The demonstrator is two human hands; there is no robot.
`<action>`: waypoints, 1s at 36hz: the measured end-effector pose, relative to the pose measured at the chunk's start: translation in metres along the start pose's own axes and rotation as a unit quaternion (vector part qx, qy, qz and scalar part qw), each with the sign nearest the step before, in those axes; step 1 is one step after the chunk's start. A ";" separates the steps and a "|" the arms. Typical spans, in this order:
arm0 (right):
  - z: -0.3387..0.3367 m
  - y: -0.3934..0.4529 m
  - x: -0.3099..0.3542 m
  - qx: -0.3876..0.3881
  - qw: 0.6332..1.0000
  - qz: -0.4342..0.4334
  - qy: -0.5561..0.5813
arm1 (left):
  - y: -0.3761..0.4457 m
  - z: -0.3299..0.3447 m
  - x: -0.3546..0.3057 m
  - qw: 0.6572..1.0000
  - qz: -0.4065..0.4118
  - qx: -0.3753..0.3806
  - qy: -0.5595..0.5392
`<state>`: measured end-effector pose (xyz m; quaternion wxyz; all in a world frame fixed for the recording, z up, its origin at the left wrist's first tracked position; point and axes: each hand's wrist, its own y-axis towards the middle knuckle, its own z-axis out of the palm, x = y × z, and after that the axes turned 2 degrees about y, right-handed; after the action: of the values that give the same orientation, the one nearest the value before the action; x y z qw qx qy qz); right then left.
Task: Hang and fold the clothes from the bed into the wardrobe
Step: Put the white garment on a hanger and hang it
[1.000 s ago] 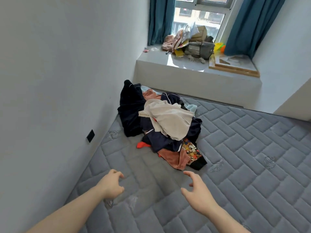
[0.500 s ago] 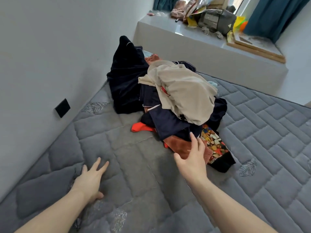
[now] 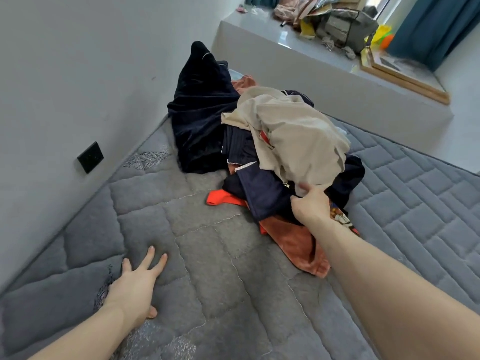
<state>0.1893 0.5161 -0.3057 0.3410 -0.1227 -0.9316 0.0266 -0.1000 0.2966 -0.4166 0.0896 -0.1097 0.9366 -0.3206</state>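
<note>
A pile of clothes lies on the grey quilted mattress (image 3: 213, 261) by the wall. On top is a beige garment (image 3: 298, 133). Under it are a dark navy velvet piece (image 3: 200, 120), a navy striped garment (image 3: 262, 188), a red-orange item (image 3: 220, 200), a rust-coloured fleece (image 3: 296, 245) and a patterned cloth (image 3: 342, 219). My right hand (image 3: 310, 203) reaches into the pile and pinches the lower edge of the beige garment. My left hand (image 3: 135, 284) rests flat on the mattress, fingers spread, well left of the pile.
A white wall with a black socket plate (image 3: 90, 157) runs along the left. Behind the pile is a raised window ledge (image 3: 259, 24) holding bags, a wooden-framed board (image 3: 405, 74) and clutter. Teal curtains (image 3: 431, 24) hang at the upper right.
I have leaned in closer to the pile. My right hand moved forward from the rust fleece up to the beige garment's edge and took hold of it. My left hand pressed down on the mattress.
</note>
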 end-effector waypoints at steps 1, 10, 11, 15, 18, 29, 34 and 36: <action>0.000 -0.007 0.000 -0.023 0.999 -0.003 0.029 | 0.000 0.000 0.000 1.000 0.000 0.002 -0.002; -0.004 -0.118 -0.020 0.026 0.984 0.020 0.174 | -0.012 -0.010 -0.002 0.999 0.001 0.022 -0.030; -0.009 -0.133 -0.021 0.041 0.982 0.031 0.179 | -0.016 -0.014 -0.001 0.999 0.002 0.032 -0.036; -0.039 -0.193 -0.021 0.114 0.978 0.047 0.171 | -0.044 -0.026 0.012 0.996 0.003 0.043 -0.080; -0.072 -0.234 -0.015 0.149 0.971 0.056 0.178 | -0.088 -0.032 0.014 0.990 0.013 0.036 -0.136; -0.253 -0.390 0.055 0.119 0.968 0.032 0.217 | -0.296 -0.125 -0.068 0.952 0.209 -0.038 -0.220; -0.318 -0.446 0.081 0.065 0.963 0.002 0.262 | -0.392 -0.127 -0.106 0.944 0.260 0.041 -0.199; -0.341 -0.465 0.087 0.043 0.956 0.013 0.290 | -0.430 -0.116 -0.118 0.930 0.288 0.079 -0.213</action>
<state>0.2457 0.0753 0.0725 0.6010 -0.1220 -0.7891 0.0344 0.0493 0.0633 -0.0483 0.3842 0.1061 0.8585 -0.3228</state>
